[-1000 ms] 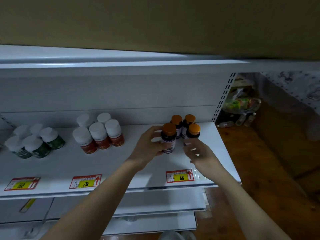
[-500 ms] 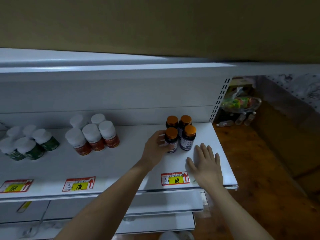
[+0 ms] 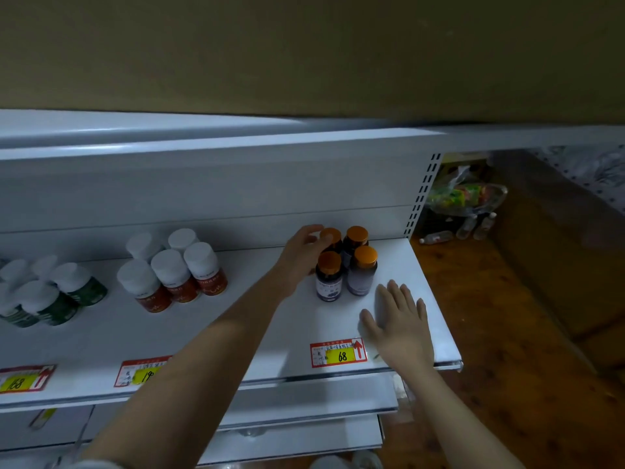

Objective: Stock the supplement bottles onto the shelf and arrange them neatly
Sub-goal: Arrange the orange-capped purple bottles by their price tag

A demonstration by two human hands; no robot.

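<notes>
Shelf, white metal, top tier; carries 3 bottle groups L to R.
Green-label, white-cap group far L, partly cut off by frame edge.
Red-label, white-cap group mid-L, tight cluster.
Orange-cap dark bottles, 4 pcs in 2x2 block at R end, upright, touching each other, above price tag "68".

Left hand: reaches in beside the block, fingers curled against the rear-L bottle; full wrap vs. just a nudge, can't tell, palm hides contact.
Right hand: flat on the shelf, fingers spread & straight, holds nothing; near front-R bottle, not touching.

Risk (judgement): bottles tall, narrow, packed. Sideways push on rear-L one could tip it into neighbours and domino the block toward the R edge, where there's no visible stop. Forearm passes close to front-L bottle; could clip it.

Around: price tags along the front lip; lower shelf tiers below; bagged clutter & loose bottles on the floor past the R upright. Nothing blocks the hands.
</notes>
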